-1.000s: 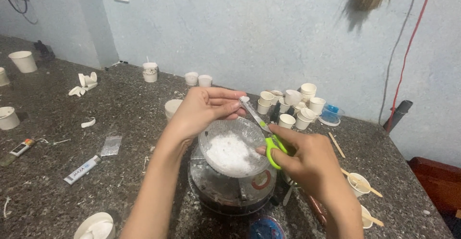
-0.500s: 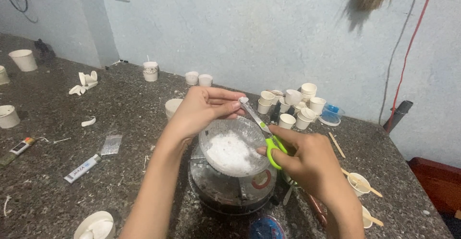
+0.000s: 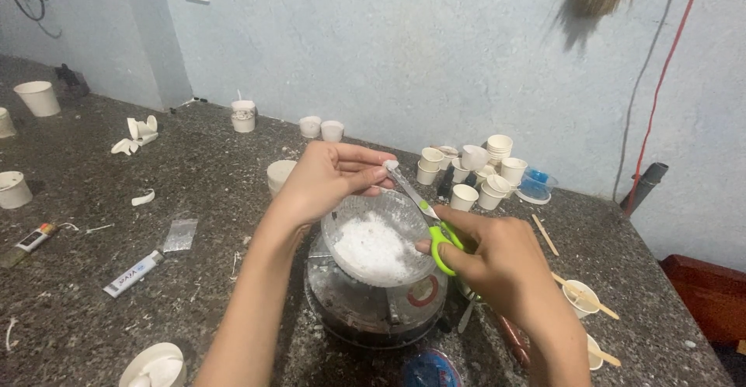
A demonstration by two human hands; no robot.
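Left hand (image 3: 326, 181) raised over the clear plastic bowl (image 3: 378, 237), fingers (image 3: 365, 156) curled together and pinched on something small and white at the scissor tips; what it is cannot be made out. Right hand (image 3: 501, 266) closed through the green handles of the scissors (image 3: 423, 212), blades nearly shut and pointing up-left toward the left fingertips. Blade tips meet the pinched bit just above the bowl's far rim.

Bowl holds a heap of white powder (image 3: 371, 247) and sits on a round dark pot (image 3: 373, 309) on the speckled tabletop (image 3: 194, 278), directly below both hands.

Cluster of small white paper cups (image 3: 474, 169) behind the hands near the wall. White tube (image 3: 134, 273) and small clear bag (image 3: 180, 234) lie left of the left forearm, well apart from it.
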